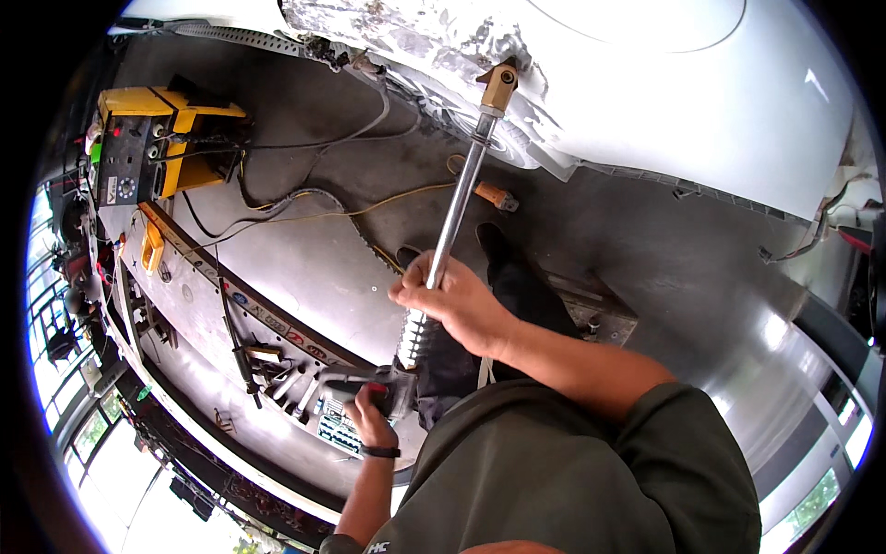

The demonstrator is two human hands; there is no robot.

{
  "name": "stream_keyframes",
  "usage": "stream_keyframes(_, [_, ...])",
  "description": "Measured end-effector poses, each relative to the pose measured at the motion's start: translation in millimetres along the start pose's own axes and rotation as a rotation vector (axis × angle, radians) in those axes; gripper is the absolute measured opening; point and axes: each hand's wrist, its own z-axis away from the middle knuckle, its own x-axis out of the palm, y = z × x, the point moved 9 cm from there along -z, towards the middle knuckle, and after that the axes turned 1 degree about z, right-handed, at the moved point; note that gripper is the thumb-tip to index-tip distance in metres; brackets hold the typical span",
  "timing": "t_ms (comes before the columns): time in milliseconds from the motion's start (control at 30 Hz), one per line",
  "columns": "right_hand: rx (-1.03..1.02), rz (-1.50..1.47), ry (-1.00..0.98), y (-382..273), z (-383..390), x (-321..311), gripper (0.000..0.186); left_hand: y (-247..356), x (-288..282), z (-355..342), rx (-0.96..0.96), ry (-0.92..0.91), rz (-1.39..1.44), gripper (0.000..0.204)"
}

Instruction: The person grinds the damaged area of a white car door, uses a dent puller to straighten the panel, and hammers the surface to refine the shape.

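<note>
A slide-hammer-type dent puller (pixel 459 198), a long chrome rod, runs from my body up to the car's side. Its brass-coloured tip (pixel 501 88) meets the white car panel (pixel 637 83) beside a scraped, bare-metal patch (pixel 434 37). My right hand (pixel 461 300) is closed around the rod, just above the coil spring (pixel 413 337). At the near end, my left hand (pixel 371 420), with a black band on the wrist, grips the dark handle with a red part (pixel 377 391). Some of the left fingers are hidden behind the handle.
A yellow-and-black machine (pixel 148 143) with cables (pixel 314 194) stands at the far left. An orange-brown tool (pixel 496 196) lies on the floor under the car. Hand tools and a socket set (pixel 340 432) lie to my left, near a long metal beam (pixel 249 305).
</note>
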Motion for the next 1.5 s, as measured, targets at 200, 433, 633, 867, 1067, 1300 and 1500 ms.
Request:
stream_keyframes(200, [0.014, 0.130, 0.081, 3, 22, -2, 0.018, 0, 88, 20, -0.895, -1.121, 0.993, 0.042])
stream_keyframes(433, [0.001, 0.034, 0.022, -4, 12, 4, 0.012, 42, 66, 14, -0.828, -1.010, 1.096, 0.040])
stream_keyframes(633, [0.038, 0.022, 0.038, -3, 15, 5, 0.012, 33, 67, 15, -0.873, -0.997, 1.076, 0.038])
stream_keyframes(867, [0.025, 0.037, 0.038, -3, 12, 3, 0.010, 33, 64, 13, -0.844, -1.044, 1.062, 0.036])
stream_keyframes(1067, [-0.110, -0.184, 0.011, 0, 4, 16, 0.020, 28, 61, 11, -0.879, -1.054, 1.072, 0.049])
stream_keyframes(1300, [-0.218, -0.257, 0.020, -39, -24, 4, 0.020, 21, 66, 10, -0.840, -1.092, 1.157, 0.042])
stream_keyframes(1500, [-0.090, -0.131, 0.090, 51, 9, 24, 0.013, -49, 88, 29, -0.873, -1.063, 0.972, 0.050])
